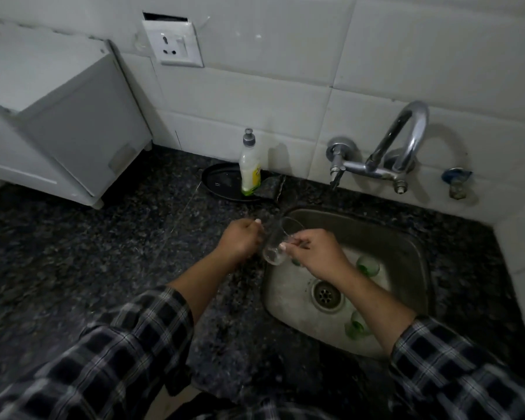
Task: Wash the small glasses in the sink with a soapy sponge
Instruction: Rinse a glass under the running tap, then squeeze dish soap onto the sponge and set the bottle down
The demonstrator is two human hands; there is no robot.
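A clear glass [278, 244] is tilted over the left rim of the steel sink [406, 256], its mouth pointing up and away. My right hand [312, 253] pinches its side near the base. My left hand [243, 237] is curled at the glass's left side; what it holds, if anything, is hidden. Small green-tinted glasses lie in the basin: one [367, 266] at the right, one [357, 327] near the front, and a bit of another [296, 262] under my right hand. No sponge is plainly visible.
A dish-soap bottle [249, 165] stands on a black plate [222, 184] by the wall, with a dark cloth or scrubber [270, 186] beside it. The wall tap [385, 153] is above the sink, drain [326, 295] mid-basin. A white appliance [61, 116] sits on the dark granite counter [103, 253].
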